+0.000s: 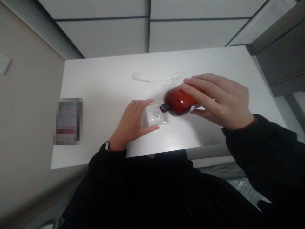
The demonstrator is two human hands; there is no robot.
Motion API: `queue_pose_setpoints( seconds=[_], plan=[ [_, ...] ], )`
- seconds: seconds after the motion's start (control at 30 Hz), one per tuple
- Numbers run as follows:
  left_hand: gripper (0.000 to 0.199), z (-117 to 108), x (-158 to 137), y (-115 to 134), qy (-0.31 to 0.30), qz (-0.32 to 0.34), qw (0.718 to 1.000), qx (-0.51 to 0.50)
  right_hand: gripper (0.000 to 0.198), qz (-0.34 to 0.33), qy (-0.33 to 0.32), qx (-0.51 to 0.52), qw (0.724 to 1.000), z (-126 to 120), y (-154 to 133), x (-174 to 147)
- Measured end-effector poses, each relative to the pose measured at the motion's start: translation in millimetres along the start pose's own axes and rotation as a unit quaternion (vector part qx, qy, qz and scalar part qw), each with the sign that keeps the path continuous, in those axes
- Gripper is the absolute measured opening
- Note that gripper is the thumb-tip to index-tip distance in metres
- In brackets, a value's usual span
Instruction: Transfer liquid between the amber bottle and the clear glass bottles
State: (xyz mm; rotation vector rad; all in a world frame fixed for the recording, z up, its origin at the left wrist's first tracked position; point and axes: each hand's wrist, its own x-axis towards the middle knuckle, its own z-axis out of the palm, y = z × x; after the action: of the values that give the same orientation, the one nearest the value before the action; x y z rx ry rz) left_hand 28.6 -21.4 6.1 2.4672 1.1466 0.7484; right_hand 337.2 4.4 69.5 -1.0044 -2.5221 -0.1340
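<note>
My right hand [214,98] is closed around a reddish-brown bottle [178,101] with a dark threaded neck and no cap on it. The bottle is tilted so that its mouth points left and down, over a small clear plastic box [157,118] on the table. Ripples or drops show inside the box; I cannot tell how much liquid is in it. My left hand [133,124] grips the box from the left, thumb on the near side and fingers on the far side. The bottle's base is hidden behind my right hand.
Two thin, whitish, clear-looking pieces [143,77] lie behind the box on the white table [100,82]. A blurred-out rectangular object [68,121] is at the table's left edge. A pale panelled front [102,35] stands along the far side, and a wall [28,95] on the left.
</note>
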Motion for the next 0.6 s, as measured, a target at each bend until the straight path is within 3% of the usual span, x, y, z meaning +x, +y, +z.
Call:
queue_pose_setpoints(
  seconds=[0.13, 0.37, 0.5, 0.6],
  plan=[
    [0.078, 0.1, -0.8, -2.2, 0.007, -0.002, 1.0, 0.013, 0.074, -0.021, 0.052, -0.019, 0.998, 5.8, -5.8, -5.9],
    [0.074, -3.8, -0.6, -3.2, 0.03, -0.043, 0.995, 0.09, 0.081, 0.091, 0.154, 0.034, 0.983, 8.5, -12.6, -36.1],
    [0.078, -12.2, 6.8, -5.9, 0.018, -0.082, 0.988, 0.127, 0.087, 0.188, 0.198, 0.134, 0.953, 19.1, -9.7, -67.8],
    [0.081, -20.8, 13.7, -10.6, -0.01, -0.103, 0.984, 0.148, 0.089, 0.273, 0.216, 0.216, 0.912, 25.1, -8.9, -88.4]
  ],
)
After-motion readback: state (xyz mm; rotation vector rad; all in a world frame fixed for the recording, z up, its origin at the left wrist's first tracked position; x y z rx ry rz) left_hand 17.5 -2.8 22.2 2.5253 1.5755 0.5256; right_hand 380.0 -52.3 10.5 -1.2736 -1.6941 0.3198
